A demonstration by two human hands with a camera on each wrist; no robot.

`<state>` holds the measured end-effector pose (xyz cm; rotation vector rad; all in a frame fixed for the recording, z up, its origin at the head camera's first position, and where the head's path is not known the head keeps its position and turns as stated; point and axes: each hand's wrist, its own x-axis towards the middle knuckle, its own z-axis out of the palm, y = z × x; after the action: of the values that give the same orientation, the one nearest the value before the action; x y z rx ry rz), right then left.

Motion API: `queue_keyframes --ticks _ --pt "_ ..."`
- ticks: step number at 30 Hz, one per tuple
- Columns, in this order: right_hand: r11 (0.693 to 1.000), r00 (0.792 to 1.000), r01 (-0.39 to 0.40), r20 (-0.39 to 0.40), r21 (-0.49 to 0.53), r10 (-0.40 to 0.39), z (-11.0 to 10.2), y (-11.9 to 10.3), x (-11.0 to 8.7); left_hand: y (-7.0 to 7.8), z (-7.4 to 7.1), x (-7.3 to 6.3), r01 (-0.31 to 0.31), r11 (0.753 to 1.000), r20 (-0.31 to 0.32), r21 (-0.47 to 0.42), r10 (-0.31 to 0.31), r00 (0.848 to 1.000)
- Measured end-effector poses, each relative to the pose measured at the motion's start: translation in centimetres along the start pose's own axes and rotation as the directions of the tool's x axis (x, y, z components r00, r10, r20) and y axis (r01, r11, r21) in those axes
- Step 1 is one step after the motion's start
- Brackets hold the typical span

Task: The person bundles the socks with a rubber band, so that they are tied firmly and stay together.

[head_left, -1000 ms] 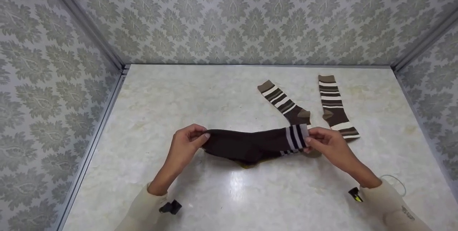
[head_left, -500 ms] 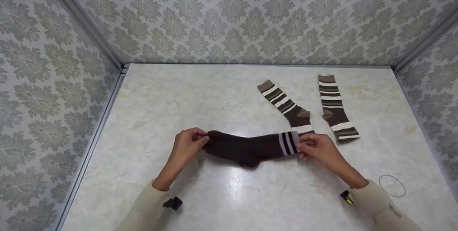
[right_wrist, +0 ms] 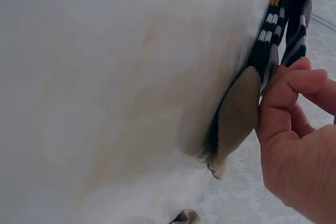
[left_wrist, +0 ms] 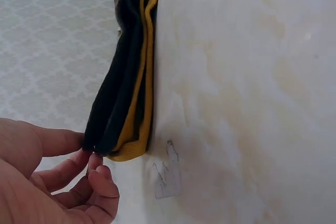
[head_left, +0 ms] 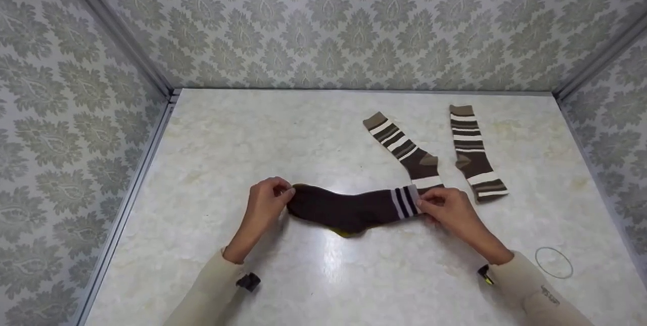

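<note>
A dark sock (head_left: 343, 211) with a striped cuff stretches sideways between both hands over the table. My left hand (head_left: 264, 202) pinches its toe end between thumb and fingers. At the cuff, my right hand (head_left: 447, 210) grips the edge, which stands lifted in the right wrist view. Beneath lies a layer of dark and yellow sock fabric (left_wrist: 144, 119); how many socks are stacked there I cannot tell. One brown-and-white striped sock (head_left: 404, 144) lies behind, its toe end partly covered by the dark sock and right hand. Its tan end (right_wrist: 239, 111) shows beside the right hand.
A second striped sock (head_left: 469, 139) lies flat at the back right of the pale table (head_left: 242, 139). A thin round band (head_left: 554, 262) rests near the right forearm. Patterned walls (head_left: 328, 28) enclose the table at the back and both sides.
The dark sock's cuff has come left and slightly toward me with my right hand, off the striped sock's end. The left hand stays nearly in place; yellow fabric shows again under the heel.
</note>
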<state>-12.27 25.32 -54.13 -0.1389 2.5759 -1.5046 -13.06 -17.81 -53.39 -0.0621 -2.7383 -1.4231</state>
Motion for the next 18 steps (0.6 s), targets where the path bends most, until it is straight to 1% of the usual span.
queue_keyframes --ticks 3,4,5,7,10,11,13,14,16,18 --pt "0.996 0.999 0.038 -0.005 -0.076 -0.038 0.1 0.2 0.0 -0.2 0.2 0.2 -0.035 0.999 -0.026 0.011 0.035 0.999" --pt "0.994 0.999 0.051 -0.005 -0.093 -0.052 0.2 0.2 0.0 -1.3 0.4 0.5 -0.065 0.998 -0.036 -0.009 0.064 0.997" --pt "0.992 0.998 0.062 -0.007 -0.107 -0.063 0.2 0.2 0.1 -1.3 0.4 0.6 -0.070 0.998 -0.048 -0.005 0.069 0.996" --pt "0.989 0.997 0.075 -0.015 -0.128 -0.077 0.4 0.3 0.1 -1.4 0.5 0.7 -0.074 0.997 -0.067 0.007 0.075 0.995" --pt "0.988 0.996 0.081 -0.017 -0.130 -0.083 0.5 0.3 0.1 -1.6 0.6 0.8 -0.051 0.998 -0.069 0.023 0.052 0.996" --pt "0.989 0.997 0.076 -0.015 -0.130 -0.078 0.5 0.3 0.1 -0.5 0.5 0.6 -0.013 0.999 -0.061 0.045 0.015 0.998" --pt "0.990 0.998 0.063 -0.003 -0.127 -0.064 0.5 0.3 0.1 -0.5 0.7 0.6 0.013 1.000 -0.032 0.029 -0.012 0.999" --pt "0.990 0.998 0.057 0.004 -0.125 -0.057 0.5 0.3 0.1 -0.6 0.8 0.6 0.026 1.000 -0.012 0.018 -0.026 1.000" --pt "0.991 0.999 0.052 0.014 -0.123 -0.051 0.4 0.1 0.2 -0.9 1.0 0.7 0.035 0.999 0.030 -0.002 -0.035 0.999" --pt "0.991 0.999 0.050 0.010 -0.124 -0.049 0.3 0.0 0.3 -1.9 1.6 1.0 0.042 0.999 0.063 -0.002 -0.042 0.997"
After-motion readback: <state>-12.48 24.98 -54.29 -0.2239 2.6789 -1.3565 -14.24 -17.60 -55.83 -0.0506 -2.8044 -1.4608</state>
